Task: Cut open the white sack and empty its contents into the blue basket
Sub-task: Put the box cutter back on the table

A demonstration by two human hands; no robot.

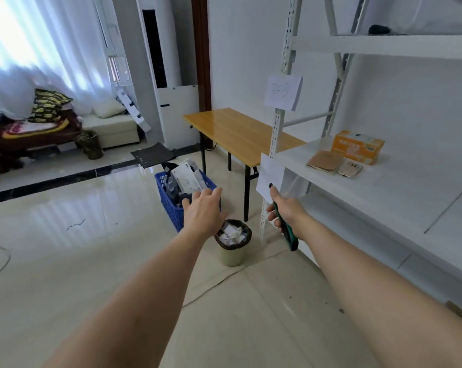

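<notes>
One blue basket (171,208) on the floor, left of the tabletop (237,134), stuffed with white and dark packets; near corner hidden behind the left hand (202,211). That hand: released, fingers spread, holding nothing. One bin (233,245) just below it, full of scraps. Right hand (284,211) grips one green knife (284,221); can't tell if the blade is out. Shelf (357,187) at right: one orange box (357,147), two flat packets. White sack not identifiable.

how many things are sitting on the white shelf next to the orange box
2: a tan flat packet just left of the orange box, and a smaller pouch in front of it.
</notes>
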